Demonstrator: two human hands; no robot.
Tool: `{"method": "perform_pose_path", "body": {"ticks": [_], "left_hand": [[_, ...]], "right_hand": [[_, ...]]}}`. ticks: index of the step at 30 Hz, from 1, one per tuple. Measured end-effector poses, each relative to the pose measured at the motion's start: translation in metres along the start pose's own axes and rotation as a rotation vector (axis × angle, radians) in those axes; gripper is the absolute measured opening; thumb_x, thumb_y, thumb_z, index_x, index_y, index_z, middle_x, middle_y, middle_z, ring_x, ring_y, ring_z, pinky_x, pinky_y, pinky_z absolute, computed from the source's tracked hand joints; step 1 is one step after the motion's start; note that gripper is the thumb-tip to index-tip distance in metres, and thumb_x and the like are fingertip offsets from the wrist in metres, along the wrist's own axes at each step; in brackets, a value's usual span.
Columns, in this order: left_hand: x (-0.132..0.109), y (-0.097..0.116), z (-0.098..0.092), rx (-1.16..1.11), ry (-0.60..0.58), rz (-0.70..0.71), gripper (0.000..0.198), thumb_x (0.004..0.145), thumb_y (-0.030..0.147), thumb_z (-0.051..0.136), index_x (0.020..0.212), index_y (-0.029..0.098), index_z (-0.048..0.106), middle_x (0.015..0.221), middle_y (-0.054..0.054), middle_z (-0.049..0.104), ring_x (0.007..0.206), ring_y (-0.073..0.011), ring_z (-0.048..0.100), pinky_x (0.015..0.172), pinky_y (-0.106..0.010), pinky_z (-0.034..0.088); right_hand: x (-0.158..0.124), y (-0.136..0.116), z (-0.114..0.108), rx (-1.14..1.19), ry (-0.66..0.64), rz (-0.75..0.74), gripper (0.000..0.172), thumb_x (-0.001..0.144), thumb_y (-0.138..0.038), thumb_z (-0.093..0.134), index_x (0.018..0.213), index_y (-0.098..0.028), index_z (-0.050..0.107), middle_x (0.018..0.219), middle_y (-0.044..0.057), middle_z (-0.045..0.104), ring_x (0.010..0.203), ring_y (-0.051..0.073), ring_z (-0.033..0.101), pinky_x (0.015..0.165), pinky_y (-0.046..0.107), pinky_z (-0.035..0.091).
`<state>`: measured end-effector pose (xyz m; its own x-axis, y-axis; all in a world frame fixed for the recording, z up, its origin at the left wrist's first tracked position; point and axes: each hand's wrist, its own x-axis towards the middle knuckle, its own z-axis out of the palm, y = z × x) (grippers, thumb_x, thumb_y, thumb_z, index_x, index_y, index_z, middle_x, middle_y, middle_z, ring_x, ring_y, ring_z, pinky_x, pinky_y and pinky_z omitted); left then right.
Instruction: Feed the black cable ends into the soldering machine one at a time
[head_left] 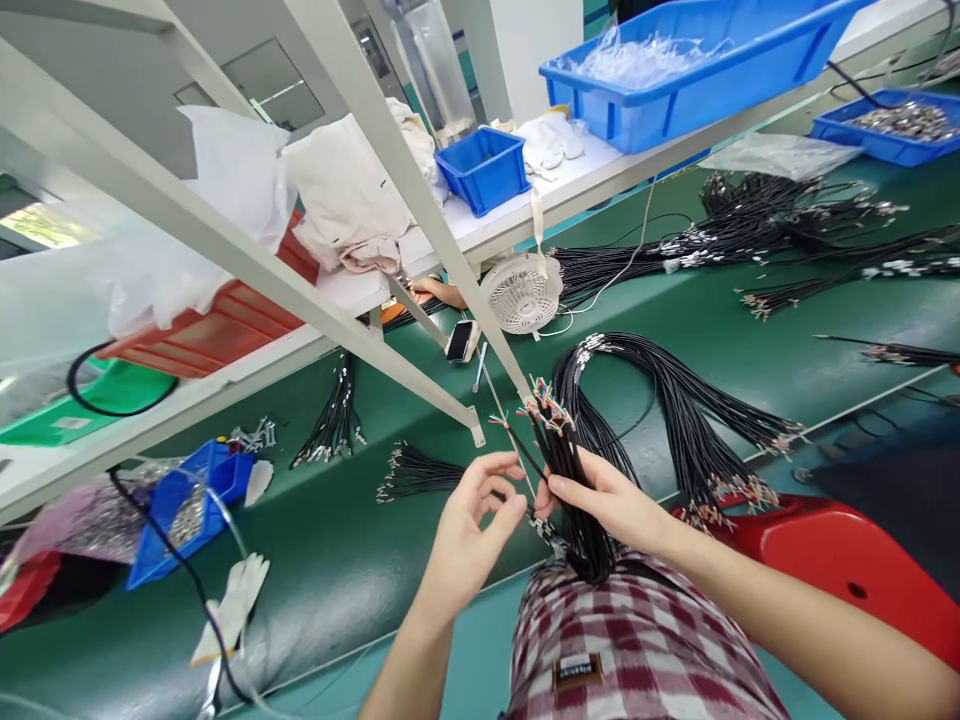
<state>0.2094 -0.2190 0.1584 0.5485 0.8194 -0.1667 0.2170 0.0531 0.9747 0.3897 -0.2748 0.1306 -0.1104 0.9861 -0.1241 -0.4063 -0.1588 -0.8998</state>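
Near my lap, my right hand (607,500) is closed around a bundle of black cables (574,480). The bundle's upper ends fan into stripped wires (551,408) in red, green and white. One cable (525,450) stands apart from the rest and slants up to the left, its coloured strands spread at the tip. Just left of it is my left hand (476,525), with curled fingers, a gap between thumb and forefinger, and nothing visible in them. Silvery connector ends (544,530) show below, between the hands. The bundle's lower part bends over the checked apron (630,640).
A looped cable bundle (667,370) lies on the green table (330,540) to the right, by a red chair (847,550). Shelf posts (420,190) slant across ahead. A fan (523,293), a phone (459,342) and another person's arm (442,291) are behind. Gloves (232,605) lie left.
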Motion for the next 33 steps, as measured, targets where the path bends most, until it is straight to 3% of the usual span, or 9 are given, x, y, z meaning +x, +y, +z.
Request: {"method": "perform_pose_path", "body": {"ticks": [3, 7, 13, 20, 25, 29, 33], "left_hand": [[0.008, 0.005, 0.007, -0.192, 0.068, 0.051, 0.033, 0.086, 0.033, 0.062, 0.116, 0.021, 0.057, 0.100, -0.006, 0.063, 0.066, -0.0097, 0.056, 0.054, -0.021, 0.043], [0.016, 0.005, 0.018, -0.331, 0.168, 0.067, 0.018, 0.085, 0.030, 0.063, 0.096, 0.016, 0.065, 0.081, -0.003, 0.065, 0.054, -0.0072, 0.055, 0.047, -0.019, 0.042], [0.013, 0.007, 0.016, -0.356, 0.218, 0.068, 0.015, 0.078, 0.026, 0.071, 0.083, 0.012, 0.067, 0.071, -0.006, 0.070, 0.049, -0.0134, 0.063, 0.045, -0.024, 0.051], [0.012, 0.010, 0.017, -0.361, 0.215, 0.036, 0.017, 0.077, 0.027, 0.072, 0.076, 0.012, 0.064, 0.067, -0.005, 0.069, 0.042, -0.0110, 0.060, 0.038, -0.021, 0.047], [0.012, 0.006, 0.018, -0.358, 0.212, 0.033, 0.016, 0.078, 0.027, 0.072, 0.077, 0.014, 0.062, 0.064, 0.001, 0.063, 0.043, -0.0073, 0.055, 0.039, -0.018, 0.042], [0.013, 0.002, 0.022, -0.303, 0.124, -0.002, 0.022, 0.077, 0.024, 0.073, 0.097, 0.018, 0.066, 0.064, 0.006, 0.054, 0.048, -0.0035, 0.048, 0.044, -0.015, 0.039], [0.011, 0.002, 0.025, -0.257, 0.011, -0.002, 0.018, 0.079, 0.026, 0.071, 0.094, 0.017, 0.070, 0.064, 0.002, 0.056, 0.057, -0.0071, 0.054, 0.050, -0.017, 0.040]], "right_hand": [[0.001, 0.002, 0.006, 0.065, -0.051, 0.015, 0.031, 0.086, -0.038, 0.063, 0.108, -0.016, 0.059, 0.079, 0.002, 0.063, 0.073, 0.015, 0.061, 0.074, 0.032, 0.050], [0.002, 0.004, 0.010, 0.115, -0.105, 0.025, 0.037, 0.085, -0.037, 0.065, 0.116, -0.018, 0.059, 0.086, 0.003, 0.064, 0.075, 0.015, 0.062, 0.074, 0.032, 0.050], [0.000, 0.009, 0.001, 0.071, 0.093, 0.039, 0.026, 0.080, -0.040, 0.071, 0.091, -0.017, 0.065, 0.081, 0.001, 0.063, 0.074, 0.014, 0.057, 0.069, 0.027, 0.046], [-0.002, 0.010, -0.002, 0.022, 0.170, 0.044, 0.032, 0.073, -0.042, 0.076, 0.091, -0.017, 0.069, 0.077, 0.002, 0.065, 0.073, 0.016, 0.057, 0.069, 0.029, 0.045], [-0.003, 0.013, 0.000, 0.108, 0.176, 0.040, 0.031, 0.072, -0.040, 0.078, 0.091, -0.017, 0.067, 0.074, 0.001, 0.066, 0.069, 0.015, 0.060, 0.068, 0.027, 0.045], [-0.003, 0.017, -0.001, 0.215, 0.140, 0.040, 0.029, 0.075, -0.040, 0.076, 0.088, -0.017, 0.064, 0.069, -0.001, 0.064, 0.062, 0.013, 0.059, 0.062, 0.026, 0.043], [-0.002, 0.020, -0.001, 0.262, 0.134, 0.003, 0.024, 0.076, -0.036, 0.076, 0.084, -0.017, 0.064, 0.068, -0.003, 0.061, 0.062, 0.011, 0.056, 0.062, 0.024, 0.042]]}}
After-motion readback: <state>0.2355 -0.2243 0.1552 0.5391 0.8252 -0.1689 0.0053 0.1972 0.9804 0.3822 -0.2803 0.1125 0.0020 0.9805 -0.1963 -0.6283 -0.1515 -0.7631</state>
